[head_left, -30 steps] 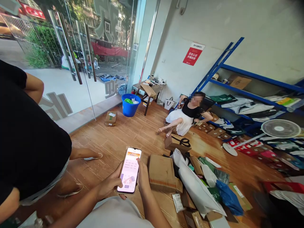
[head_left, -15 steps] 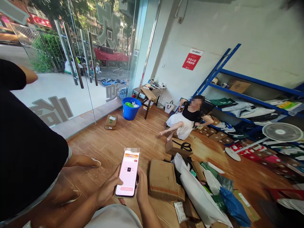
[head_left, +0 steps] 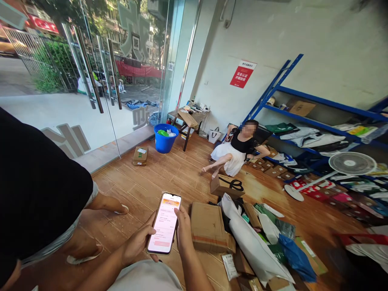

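Observation:
A smartphone (head_left: 164,223) is held upright in front of my lap, its lit screen showing a white and pink page with an orange banner on top. My left hand (head_left: 142,239) is closed around its left side, the thumb resting on the screen's edge. From the right, my right hand (head_left: 183,231) grips the other side, with its thumb over the upper right of the screen. The fingers behind the phone are mostly hidden. Just right of my hands lies a large cardboard box (head_left: 208,226) on the floor.
A long white parcel (head_left: 253,242) and several bags lie at right. A person in black (head_left: 39,186) stands close at left; another person (head_left: 233,151) sits by blue shelves (head_left: 327,103). Beyond are a small box (head_left: 140,157), a blue bucket (head_left: 165,141), glass doors and a fan (head_left: 351,163).
The phone screen now shows lines of text instead of a small dark icon. My right thumb has moved up onto the screen's right edge. The view has shifted slightly.

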Motion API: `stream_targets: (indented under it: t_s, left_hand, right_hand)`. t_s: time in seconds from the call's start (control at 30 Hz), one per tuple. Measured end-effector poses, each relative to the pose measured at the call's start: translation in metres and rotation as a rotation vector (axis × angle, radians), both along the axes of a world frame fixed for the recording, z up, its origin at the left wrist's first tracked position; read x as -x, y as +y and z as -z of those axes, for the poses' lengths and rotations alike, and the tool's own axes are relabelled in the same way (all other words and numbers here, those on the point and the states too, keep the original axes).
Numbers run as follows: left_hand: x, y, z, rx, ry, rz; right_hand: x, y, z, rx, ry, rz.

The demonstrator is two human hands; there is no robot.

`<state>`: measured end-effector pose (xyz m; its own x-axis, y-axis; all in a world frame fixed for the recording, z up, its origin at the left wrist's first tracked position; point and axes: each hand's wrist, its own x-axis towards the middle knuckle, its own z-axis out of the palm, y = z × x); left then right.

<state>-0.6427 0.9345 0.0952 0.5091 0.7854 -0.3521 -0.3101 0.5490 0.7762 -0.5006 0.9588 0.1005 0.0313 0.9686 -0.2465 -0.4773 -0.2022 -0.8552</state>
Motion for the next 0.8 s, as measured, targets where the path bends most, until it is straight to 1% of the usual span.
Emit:
stream_targets:
  t_s: [0.13, 0.2, 0.27, 0.43, 0.67, 0.73, 0.8]
  left_hand:
    - [0.001, -0.001, 0.016, -0.011, -0.045, 0.058]
    - [0.000, -0.002, 0.021, -0.034, -0.051, 0.065]
    - [0.000, -0.004, 0.022, -0.051, -0.045, 0.063]
    - [-0.001, -0.008, 0.016, -0.050, 0.005, 0.065]
    - [-0.003, -0.011, 0.020, 0.033, -0.074, 0.051]
    - [-0.004, -0.013, 0.021, 0.046, -0.098, 0.050]
    - [-0.004, -0.014, 0.020, 0.049, -0.108, 0.049]
  right_hand:
    - [-0.001, 0.012, -0.002, 0.018, -0.013, 0.055]
    - [-0.001, 0.015, -0.002, 0.020, -0.037, 0.091]
    - [0.000, 0.015, -0.002, 0.020, -0.061, 0.124]
    - [0.002, 0.009, -0.003, 0.018, -0.066, 0.180]
    - [0.005, -0.003, -0.019, 0.044, 0.001, 0.180]
    - [0.004, -0.003, -0.018, 0.035, -0.016, 0.175]
    - [0.003, -0.003, -0.014, 0.017, -0.043, 0.155]
